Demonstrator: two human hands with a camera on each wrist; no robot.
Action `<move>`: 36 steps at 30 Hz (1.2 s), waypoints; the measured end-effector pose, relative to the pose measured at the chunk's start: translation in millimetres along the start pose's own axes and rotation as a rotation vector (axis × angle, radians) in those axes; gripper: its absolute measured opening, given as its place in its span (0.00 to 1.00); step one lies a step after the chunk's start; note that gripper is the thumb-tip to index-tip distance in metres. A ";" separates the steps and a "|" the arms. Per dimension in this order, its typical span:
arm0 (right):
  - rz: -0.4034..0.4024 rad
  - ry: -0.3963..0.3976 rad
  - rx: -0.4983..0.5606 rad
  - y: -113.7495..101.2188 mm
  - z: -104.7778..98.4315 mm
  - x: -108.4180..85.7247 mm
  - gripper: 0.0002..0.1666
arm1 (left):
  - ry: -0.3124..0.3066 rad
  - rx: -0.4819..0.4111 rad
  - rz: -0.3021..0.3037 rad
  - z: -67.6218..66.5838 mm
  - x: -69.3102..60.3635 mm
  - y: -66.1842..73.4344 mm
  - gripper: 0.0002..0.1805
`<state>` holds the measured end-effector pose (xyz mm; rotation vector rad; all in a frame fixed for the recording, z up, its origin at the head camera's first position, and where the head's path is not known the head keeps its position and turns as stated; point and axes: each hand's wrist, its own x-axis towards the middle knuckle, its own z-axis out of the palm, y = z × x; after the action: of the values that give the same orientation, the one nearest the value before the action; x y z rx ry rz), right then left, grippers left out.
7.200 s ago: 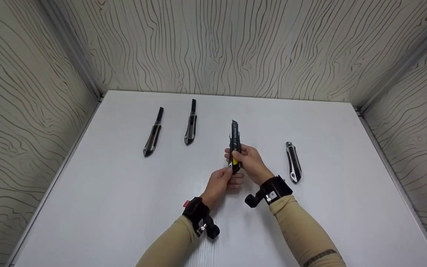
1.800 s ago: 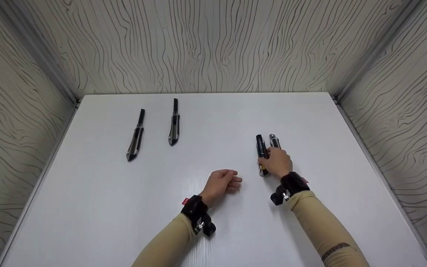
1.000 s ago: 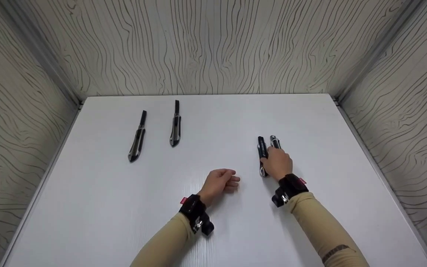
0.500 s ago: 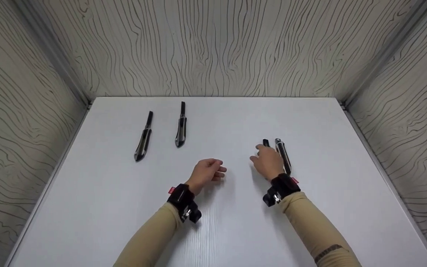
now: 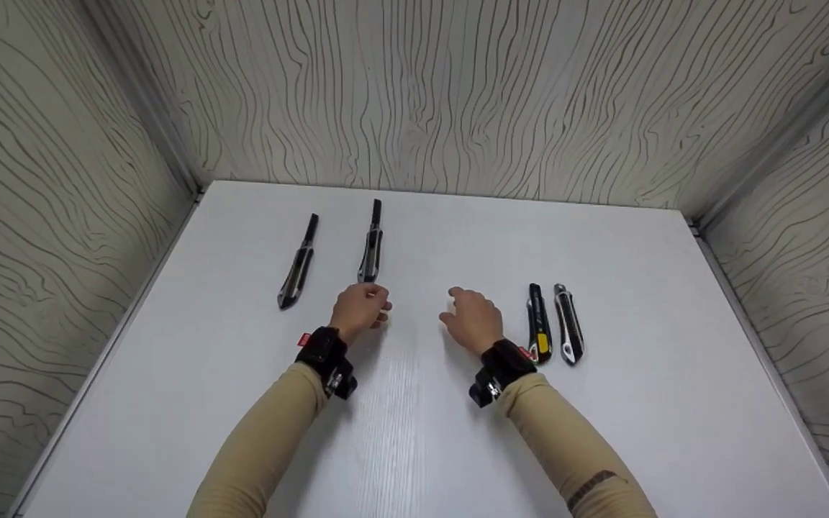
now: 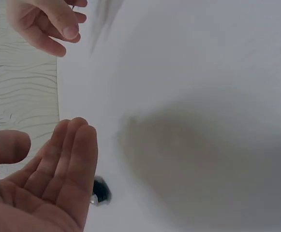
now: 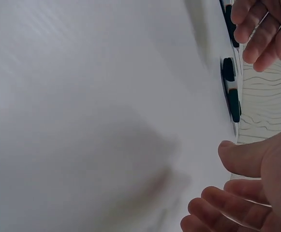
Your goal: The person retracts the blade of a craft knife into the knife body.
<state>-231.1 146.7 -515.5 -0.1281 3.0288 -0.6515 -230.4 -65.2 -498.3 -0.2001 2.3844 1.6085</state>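
My left hand (image 5: 360, 311) hovers over the white table, just in front of a grey-and-black utility knife (image 5: 371, 248), its fingers loosely bent around nothing. In the left wrist view the dark butt of a utility knife (image 6: 100, 191) shows beside my fingers. My right hand (image 5: 473, 319) is in the air near the middle, thumb and fingers spread, holding nothing. To its right lie a black utility knife with a yellow slider (image 5: 540, 327) and a silver-and-black utility knife (image 5: 569, 324), side by side and apart.
Farther left another grey-and-black utility knife (image 5: 296, 270) lies slanted on the white table (image 5: 414, 439). Wood-patterned panels (image 5: 414, 93) stand behind the table and on both sides.
The black utility knife with the yellow slider has been set down beside the silver-and-black one and let go. My right hand has moved left from it; my left hand has moved left and forward.
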 end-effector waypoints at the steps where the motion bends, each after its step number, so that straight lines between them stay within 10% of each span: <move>1: -0.007 -0.008 -0.004 -3.5 1.8 0.6 0.27 | 0.020 0.035 0.000 -4.0 2.5 -0.8 0.19; 12: -0.078 -0.054 -0.014 -28.6 9.1 4.9 0.27 | 0.165 0.412 -0.013 -27.2 37.2 -4.7 0.21; 36: -0.159 -0.068 0.026 -43.6 14.7 4.5 0.28 | 0.290 0.487 -0.103 0.3 78.1 -9.3 0.24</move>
<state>-231.6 100.6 -511.0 -0.3860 2.9647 -0.6822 -302.7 -66.1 -529.1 -0.4742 2.8430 0.9655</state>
